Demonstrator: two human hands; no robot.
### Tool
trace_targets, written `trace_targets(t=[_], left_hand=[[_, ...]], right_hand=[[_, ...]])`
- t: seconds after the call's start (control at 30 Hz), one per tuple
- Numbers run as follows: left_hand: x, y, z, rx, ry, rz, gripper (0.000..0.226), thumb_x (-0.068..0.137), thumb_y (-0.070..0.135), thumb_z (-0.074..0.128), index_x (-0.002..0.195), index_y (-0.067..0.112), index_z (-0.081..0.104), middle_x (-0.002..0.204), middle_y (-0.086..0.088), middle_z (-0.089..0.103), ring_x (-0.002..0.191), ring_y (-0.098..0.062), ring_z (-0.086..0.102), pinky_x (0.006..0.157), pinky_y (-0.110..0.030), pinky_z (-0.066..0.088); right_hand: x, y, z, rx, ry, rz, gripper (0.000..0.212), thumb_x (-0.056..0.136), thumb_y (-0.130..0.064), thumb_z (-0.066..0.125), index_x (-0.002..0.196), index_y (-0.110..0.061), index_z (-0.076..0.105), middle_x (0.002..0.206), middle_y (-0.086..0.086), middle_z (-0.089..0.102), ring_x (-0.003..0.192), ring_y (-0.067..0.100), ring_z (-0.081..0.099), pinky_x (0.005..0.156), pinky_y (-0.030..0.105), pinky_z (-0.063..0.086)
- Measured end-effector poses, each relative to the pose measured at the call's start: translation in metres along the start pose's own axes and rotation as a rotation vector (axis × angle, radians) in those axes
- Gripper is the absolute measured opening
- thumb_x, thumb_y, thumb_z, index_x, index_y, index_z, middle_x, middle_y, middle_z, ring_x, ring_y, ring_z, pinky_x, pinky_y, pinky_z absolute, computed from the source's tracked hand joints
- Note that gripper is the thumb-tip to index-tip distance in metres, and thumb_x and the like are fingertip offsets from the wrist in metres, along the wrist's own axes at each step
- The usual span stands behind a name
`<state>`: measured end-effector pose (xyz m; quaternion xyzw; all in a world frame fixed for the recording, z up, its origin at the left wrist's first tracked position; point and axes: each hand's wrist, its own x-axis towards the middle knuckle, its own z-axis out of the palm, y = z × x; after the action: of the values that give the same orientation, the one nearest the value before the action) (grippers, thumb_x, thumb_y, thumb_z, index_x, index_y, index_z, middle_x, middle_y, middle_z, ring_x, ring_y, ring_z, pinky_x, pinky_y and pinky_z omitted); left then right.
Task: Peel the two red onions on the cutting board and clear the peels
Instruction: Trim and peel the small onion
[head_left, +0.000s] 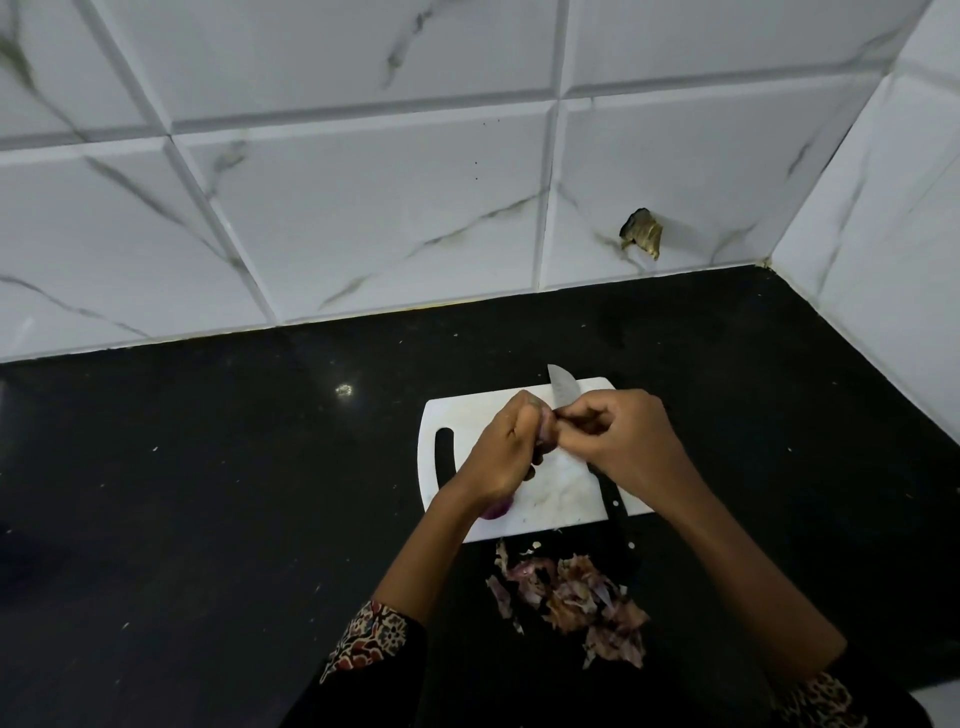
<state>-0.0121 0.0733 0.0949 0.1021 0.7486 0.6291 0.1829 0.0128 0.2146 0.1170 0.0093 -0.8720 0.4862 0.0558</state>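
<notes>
While left hand (506, 452) grips the onion (544, 427), right hand (618, 441) pinches papery skin beside it; brittle, tears easily, pull from root end.

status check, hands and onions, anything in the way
Left hand holds onion, right hand pinches its skin. Second onion on board. Knife under hands. Peels uncleared.

**Board crowded, counter open to the left**

Both hands (498, 452) (618, 441) hang over the white cutting board (550, 499), covering most of it. A knife (563, 397) lies across the board's right part, its handle reaching off the near edge. Peels (571, 592) litter the near approach. The black counter (208, 467) lies open leftward; tiled walls (363, 208) close off the back and right.
</notes>
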Motion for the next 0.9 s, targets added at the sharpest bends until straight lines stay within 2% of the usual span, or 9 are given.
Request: trace_targets(t=[0.07,0.13,0.27,0.37,0.53,0.7,0.9], left_hand=[[0.000,0.001,-0.001,-0.032,-0.012,0.023,0.029,0.097,0.008,0.024,0.074,0.010,0.041,0.064,0.003,0.042,0.058,-0.011,0.032,0.048,-0.020,0.026],[0.000,0.001,-0.002,-0.035,0.002,0.036,0.030,0.097,0.007,0.024,0.072,0.008,0.041,0.065,0.002,0.042,0.056,-0.011,0.030,0.046,-0.019,0.025],[0.000,0.002,-0.003,-0.027,0.078,-0.005,0.030,0.100,0.016,0.024,0.088,0.003,0.048,0.069,0.003,0.045,0.060,-0.008,0.037,0.050,-0.019,0.030],[-0.001,0.001,-0.001,-0.036,0.086,-0.026,0.027,0.101,0.019,0.024,0.088,0.010,0.045,0.071,0.003,0.045,0.062,-0.008,0.039,0.053,-0.020,0.032],[-0.005,-0.002,-0.001,-0.096,0.079,-0.021,0.024,0.101,0.012,0.024,0.089,0.008,0.045,0.065,0.000,0.038,0.046,-0.002,0.032,0.045,-0.016,0.027],[-0.004,-0.009,0.000,-0.028,0.078,0.023,0.026,0.100,0.006,0.027,0.079,0.009,0.042,0.068,-0.002,0.038,0.048,-0.002,0.034,0.047,-0.013,0.030],[-0.005,-0.013,0.002,-0.035,0.043,0.042,0.029,0.098,0.003,0.029,0.072,0.010,0.040,0.064,-0.001,0.040,0.047,-0.002,0.034,0.047,-0.012,0.031]], right_hand=[[-0.001,0.002,-0.003,0.022,0.010,0.006,0.010,0.076,-0.006,0.070,0.074,-0.014,0.074,0.063,-0.002,0.070,0.059,0.009,0.066,0.060,0.025,0.054],[-0.003,0.001,-0.003,0.061,0.011,0.007,0.010,0.079,-0.006,0.069,0.079,-0.014,0.075,0.066,-0.003,0.071,0.062,0.009,0.067,0.064,0.028,0.057],[-0.013,-0.006,0.011,0.126,0.120,-0.033,0.015,0.078,-0.016,0.075,0.092,-0.015,0.070,0.084,-0.010,0.070,0.075,0.003,0.068,0.067,0.016,0.054],[-0.018,-0.006,0.024,0.033,0.154,-0.098,0.018,0.079,-0.016,0.074,0.097,-0.011,0.069,0.088,-0.003,0.071,0.076,0.006,0.068,0.067,0.020,0.055],[-0.014,-0.005,0.020,0.031,0.084,-0.075,0.010,0.078,-0.008,0.072,0.087,-0.005,0.070,0.076,0.003,0.072,0.065,0.005,0.068,0.063,0.020,0.055],[-0.013,-0.004,0.016,-0.002,0.025,-0.036,0.009,0.074,-0.009,0.074,0.078,-0.004,0.068,0.070,0.001,0.071,0.063,0.007,0.067,0.064,0.028,0.057],[-0.009,0.002,0.008,0.032,-0.016,0.041,0.005,0.070,-0.006,0.075,0.073,-0.006,0.070,0.067,0.002,0.071,0.063,0.012,0.068,0.067,0.035,0.058]])
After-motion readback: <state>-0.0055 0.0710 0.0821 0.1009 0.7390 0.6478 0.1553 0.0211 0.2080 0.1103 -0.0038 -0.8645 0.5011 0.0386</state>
